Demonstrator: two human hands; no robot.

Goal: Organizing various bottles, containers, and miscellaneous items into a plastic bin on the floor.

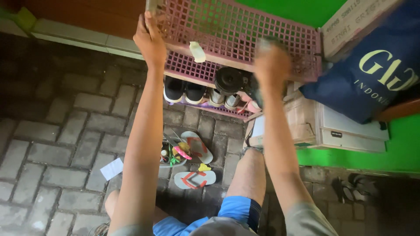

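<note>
A pink plastic lattice shoe rack (245, 30) stands in front of me, seen from above. My left hand (150, 40) grips the top shelf's left front corner. Blurred by motion, my right hand (272, 62) rests on the shelf's front edge toward the right; what it holds I cannot tell. A small pale scrap (197, 51) lies on that front edge between my hands. On a lower shelf sit black sneakers with white soles (183, 91), a dark round item (229, 80) and other shoes.
Flip-flops (195, 178) and a small bowl of colourful bits (173, 154) lie on the brick paving by my knees, with a white paper (112, 168) to the left. A dark blue bag (367, 70) rests on a pale cabinet (332, 126) at right. Green wall behind.
</note>
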